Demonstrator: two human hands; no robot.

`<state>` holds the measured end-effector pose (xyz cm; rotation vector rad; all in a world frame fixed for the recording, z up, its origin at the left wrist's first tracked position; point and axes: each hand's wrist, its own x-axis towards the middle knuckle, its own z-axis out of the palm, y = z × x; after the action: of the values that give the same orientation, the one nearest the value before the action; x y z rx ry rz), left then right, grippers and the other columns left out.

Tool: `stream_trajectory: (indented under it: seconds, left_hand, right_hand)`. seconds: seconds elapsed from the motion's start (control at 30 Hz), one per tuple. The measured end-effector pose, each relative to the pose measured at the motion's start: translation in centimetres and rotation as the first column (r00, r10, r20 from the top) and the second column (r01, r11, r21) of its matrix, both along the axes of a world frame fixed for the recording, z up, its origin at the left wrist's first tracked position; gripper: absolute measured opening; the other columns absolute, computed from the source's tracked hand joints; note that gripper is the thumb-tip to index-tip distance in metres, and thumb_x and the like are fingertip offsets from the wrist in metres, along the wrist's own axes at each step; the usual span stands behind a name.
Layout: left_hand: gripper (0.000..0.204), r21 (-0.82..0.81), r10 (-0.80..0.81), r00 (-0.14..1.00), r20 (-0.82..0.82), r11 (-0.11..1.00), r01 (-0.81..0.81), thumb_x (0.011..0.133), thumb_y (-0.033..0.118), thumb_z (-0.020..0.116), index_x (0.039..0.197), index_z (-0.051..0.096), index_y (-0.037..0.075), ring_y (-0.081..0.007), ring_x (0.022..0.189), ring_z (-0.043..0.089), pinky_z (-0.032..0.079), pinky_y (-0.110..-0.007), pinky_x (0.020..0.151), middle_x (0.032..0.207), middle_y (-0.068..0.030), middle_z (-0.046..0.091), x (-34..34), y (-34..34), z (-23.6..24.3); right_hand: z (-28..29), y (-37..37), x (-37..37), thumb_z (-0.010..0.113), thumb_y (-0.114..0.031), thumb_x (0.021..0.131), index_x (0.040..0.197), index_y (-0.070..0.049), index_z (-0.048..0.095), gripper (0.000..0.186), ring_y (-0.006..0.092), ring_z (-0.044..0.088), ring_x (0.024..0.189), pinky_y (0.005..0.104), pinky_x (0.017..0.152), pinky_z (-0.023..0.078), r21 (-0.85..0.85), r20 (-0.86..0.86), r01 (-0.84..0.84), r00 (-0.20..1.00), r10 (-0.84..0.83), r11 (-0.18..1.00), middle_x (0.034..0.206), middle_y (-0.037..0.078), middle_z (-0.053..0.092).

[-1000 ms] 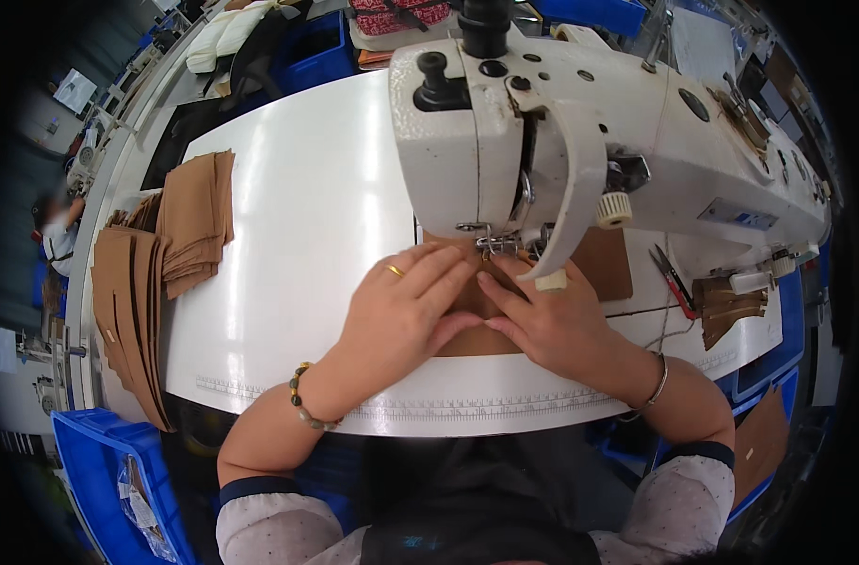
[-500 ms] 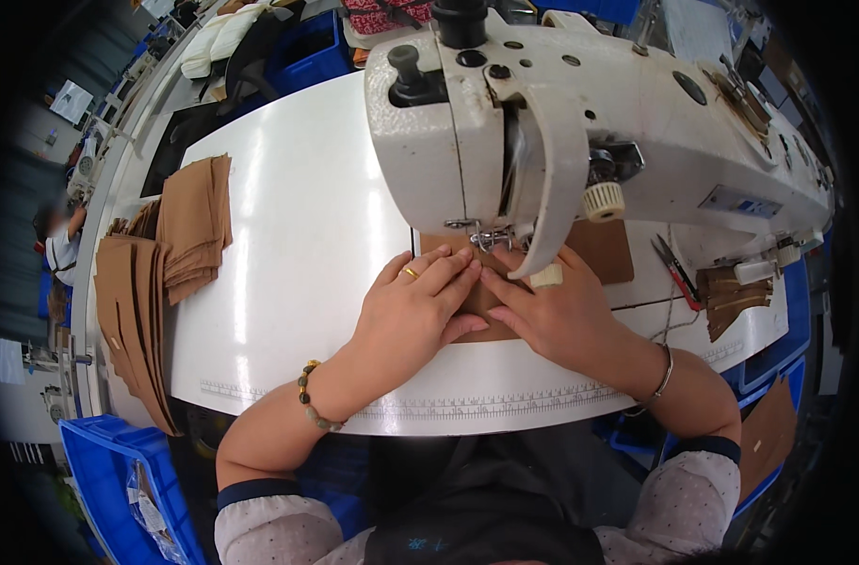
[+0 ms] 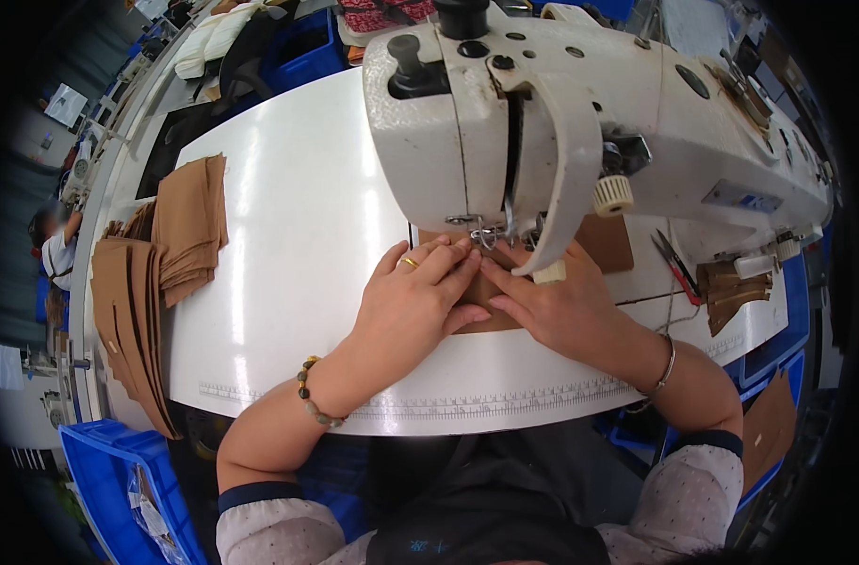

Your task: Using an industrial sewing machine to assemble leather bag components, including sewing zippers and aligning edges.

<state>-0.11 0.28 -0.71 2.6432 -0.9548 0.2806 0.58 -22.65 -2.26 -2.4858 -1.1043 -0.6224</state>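
Observation:
Under the presser foot [image 3: 486,235] of a white sewing machine [image 3: 415,141] lies a brown fabric piece [image 3: 478,299]. My left hand [image 3: 406,297] rests on its left part, fingers stretched flat and tips close to the foot. My right hand [image 3: 566,299] lies on the right part, fingers extended; the machine's curved white guard hides some of them. The two hands' index fingers nearly meet in front of the foot. More brown material [image 3: 607,243] shows behind my right hand; whether it is the same piece I cannot tell.
Stacks of brown cut pieces [image 3: 128,301] lie at the table's left. Black-and-red thread snips [image 3: 676,268] and a small brown bundle [image 3: 734,294] lie at right. Blue bins [image 3: 100,461] stand below the left edge. A measuring scale [image 3: 439,411] runs along the near edge. Far left, another person [image 3: 60,254] sits.
The brown fabric has slid slightly away from me under the foot, its near edge now farther in. Both hands stay flat on it, with only small finger shifts.

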Motion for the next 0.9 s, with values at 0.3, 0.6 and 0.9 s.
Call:
stream_trajectory:
  seconds: [0.3,0.6,0.9]
  left_hand:
    - [0.059,0.018,0.013,1.000,-0.023,1.000,-0.013,0.087,0.046,0.072,0.130,0.069,0.005,-0.0281,0.130,0.059,0.045,-0.049,0.109,0.137,-0.0091,0.064,0.1,-0.1,0.2]
    - [0.059,0.045,0.015,1.000,-0.009,0.999,-0.014,0.090,0.047,0.069,0.131,0.068,0.004,-0.0292,0.130,0.059,0.045,-0.050,0.109,0.138,-0.0104,0.063,0.3,0.0,0.0]
    - [0.053,-0.017,0.029,0.992,0.122,1.000,-0.027,0.090,0.043,0.071,0.124,0.069,0.003,-0.0298,0.124,0.061,0.047,-0.047,0.105,0.130,-0.0119,0.065,-0.3,-0.6,-0.8]
  right_hand:
    - [0.0,-0.2,0.1,0.079,-0.031,0.082,0.084,-0.008,0.079,0.023,0.0306,0.061,0.102,0.0506,0.105,0.046,-0.029,-0.045,-0.005,0.999,0.004,1.000,0.087,0.010,0.065]
    - [0.4,-0.1,0.4,0.079,-0.032,0.081,0.082,-0.008,0.079,0.024,0.0308,0.062,0.101,0.0510,0.107,0.046,-0.051,-0.042,0.002,0.999,-0.004,0.999,0.088,0.011,0.066]
    - [8.7,-11.6,-3.7,0.076,-0.031,0.092,0.092,-0.006,0.074,0.025,0.0239,0.065,0.072,0.0402,0.075,0.057,0.026,0.262,0.187,0.947,-0.187,0.982,0.078,0.009,0.066]
